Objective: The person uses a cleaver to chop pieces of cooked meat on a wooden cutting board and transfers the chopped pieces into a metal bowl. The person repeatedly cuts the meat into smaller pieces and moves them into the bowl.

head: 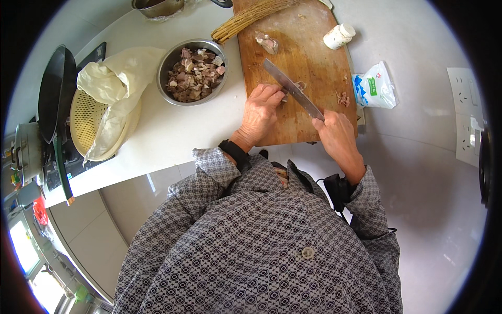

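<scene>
My right hand grips the handle of a kitchen cleaver. Its blade slants up and left over the wooden cutting board. On the left side of the blade, the curled fingers of my left hand hold a small piece of meat, mostly hidden by fingers and blade. More meat bits show just beyond the blade. A larger chunk of cooked meat lies farther back on the board. Stringy scraps sit near its right edge.
Left of the board, a steel bowl holds chopped meat. A yellow colander with a pale cloth bag and a wok stand farther left. A twig brush, white bottle and plastic packet border the board.
</scene>
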{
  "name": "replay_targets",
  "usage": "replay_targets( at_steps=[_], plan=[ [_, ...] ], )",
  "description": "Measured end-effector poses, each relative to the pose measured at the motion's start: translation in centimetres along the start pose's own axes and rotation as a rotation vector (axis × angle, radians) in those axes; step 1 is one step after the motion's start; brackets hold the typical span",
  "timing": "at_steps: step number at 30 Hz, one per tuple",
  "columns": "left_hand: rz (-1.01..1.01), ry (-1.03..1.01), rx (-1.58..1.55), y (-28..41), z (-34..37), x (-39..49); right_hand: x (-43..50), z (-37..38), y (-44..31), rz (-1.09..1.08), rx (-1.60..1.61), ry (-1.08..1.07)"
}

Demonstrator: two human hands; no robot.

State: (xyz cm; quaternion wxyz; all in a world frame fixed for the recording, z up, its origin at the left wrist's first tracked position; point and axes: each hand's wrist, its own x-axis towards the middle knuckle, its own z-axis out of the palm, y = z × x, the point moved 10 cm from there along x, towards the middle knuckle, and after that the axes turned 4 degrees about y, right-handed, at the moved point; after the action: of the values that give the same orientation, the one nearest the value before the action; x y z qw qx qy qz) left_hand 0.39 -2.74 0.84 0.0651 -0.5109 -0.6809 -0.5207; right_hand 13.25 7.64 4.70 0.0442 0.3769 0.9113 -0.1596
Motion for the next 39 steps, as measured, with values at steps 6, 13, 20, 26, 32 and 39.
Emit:
replay_targets(
  at_steps=[6, 13, 20, 26, 32, 39],
  plan=[
    [0.006, -0.005, 0.004, 0.1, 0.0, 0.0, -0.6, -0.5, 0.0, -0.010, 0.011, -0.008],
    [-0.038, -0.009, 0.020, -0.3, -0.1, -0.1, -1.0, -0.9, 0.5, -0.001, 0.055, 0.018],
    [-0.013, -0.004, 0.007, -0.1, -0.2, -0.2, -1.0, 0.3, 0.9, 0.009, -0.033, -0.056],
    [-0.001, -0.013, 0.019, -0.1, 0.0, -0.2, -0.1, 0.1, 0.9, -0.022, -0.042, -0.072],
    [0.000, 0.008, 0.026, 0.0, -0.2, 0.1, 2.3, 1.3, 2.0, 0.012, -0.149, -0.194],
    [-0.012, -0.010, 0.017, -0.2, -0.2, 0.4, 5.6, 3.6, -0.9, -0.047, -0.055, -0.106]
  ],
)
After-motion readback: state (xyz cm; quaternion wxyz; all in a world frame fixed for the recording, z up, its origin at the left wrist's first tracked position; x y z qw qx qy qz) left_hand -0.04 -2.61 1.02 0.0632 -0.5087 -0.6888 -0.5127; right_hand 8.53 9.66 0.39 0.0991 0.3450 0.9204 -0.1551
